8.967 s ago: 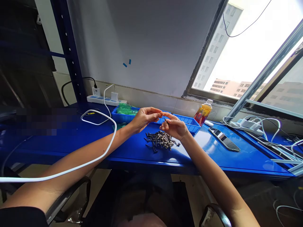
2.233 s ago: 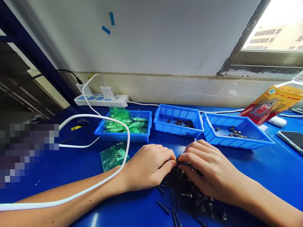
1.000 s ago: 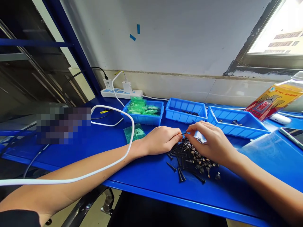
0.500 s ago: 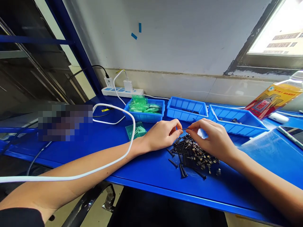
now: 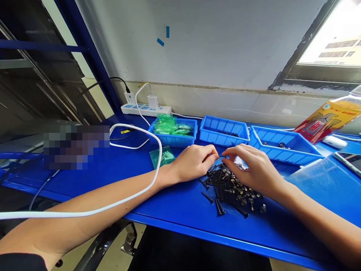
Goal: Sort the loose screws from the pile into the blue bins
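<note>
Between my two hands is a thin dark screw [image 5: 222, 156], lying roughly level, its ends hidden by fingertips. My left hand [image 5: 194, 162] pinches one end with thumb and forefinger. On the other end, the thumb and forefinger of my right hand [image 5: 251, 165] are closed. Just below lies a loose pile of screws [image 5: 225, 184], mostly black, with brass-coloured and silvery hardware mixed in on its right. Several long black screws point toward the table's front edge. A small green bag [image 5: 163, 157] with pale pieces lies beyond my left wrist.
Three blue bins line the back: one with green packets [image 5: 172, 128], one with dark pieces [image 5: 225, 132], one with a few small parts [image 5: 282, 145]. A white cable [image 5: 135, 192] crosses over my left forearm. A power strip [image 5: 143, 109], bottle [image 5: 327, 116] and phone [image 5: 349, 162] are nearby.
Both hands stay nearly in place with the screw between them. My right thumb and forefinger have shifted slightly on it. The whole view has moved a little.
</note>
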The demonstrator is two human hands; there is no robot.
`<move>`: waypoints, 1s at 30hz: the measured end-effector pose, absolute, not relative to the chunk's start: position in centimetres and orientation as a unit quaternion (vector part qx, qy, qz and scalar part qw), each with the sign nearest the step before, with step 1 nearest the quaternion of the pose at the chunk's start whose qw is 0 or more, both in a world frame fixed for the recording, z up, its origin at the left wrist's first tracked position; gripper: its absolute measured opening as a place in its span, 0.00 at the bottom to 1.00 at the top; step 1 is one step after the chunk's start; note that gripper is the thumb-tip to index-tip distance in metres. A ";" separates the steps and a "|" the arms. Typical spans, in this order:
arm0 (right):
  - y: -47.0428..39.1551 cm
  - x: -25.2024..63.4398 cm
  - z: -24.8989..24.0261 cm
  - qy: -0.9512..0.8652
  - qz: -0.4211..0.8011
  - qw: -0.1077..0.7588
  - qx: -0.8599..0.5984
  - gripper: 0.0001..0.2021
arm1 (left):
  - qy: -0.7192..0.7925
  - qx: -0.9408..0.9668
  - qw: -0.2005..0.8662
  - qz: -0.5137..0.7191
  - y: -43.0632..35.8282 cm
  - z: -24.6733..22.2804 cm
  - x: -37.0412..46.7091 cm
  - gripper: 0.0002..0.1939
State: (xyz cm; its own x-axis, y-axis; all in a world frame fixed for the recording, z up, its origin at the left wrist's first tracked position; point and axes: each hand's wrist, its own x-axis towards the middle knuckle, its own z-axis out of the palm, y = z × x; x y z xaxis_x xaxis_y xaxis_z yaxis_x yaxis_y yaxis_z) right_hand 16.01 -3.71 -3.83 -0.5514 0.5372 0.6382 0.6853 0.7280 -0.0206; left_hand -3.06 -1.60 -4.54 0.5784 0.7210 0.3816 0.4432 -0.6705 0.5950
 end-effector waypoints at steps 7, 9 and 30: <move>-3.7 16.0 -3.6 -0.870 -0.135 0.325 -0.346 0.06 | 0.356 0.851 0.244 0.301 -1.8 -4.2 -3.0 0.06; -3.8 16.1 -3.6 -0.871 -0.133 0.321 -0.346 0.07 | 0.358 0.851 0.243 0.299 -1.8 -4.2 -3.0 0.04; -4.0 16.0 -3.7 -0.869 -0.110 0.324 -0.357 0.03 | 0.341 0.862 0.231 0.295 -1.8 -4.2 -3.0 0.05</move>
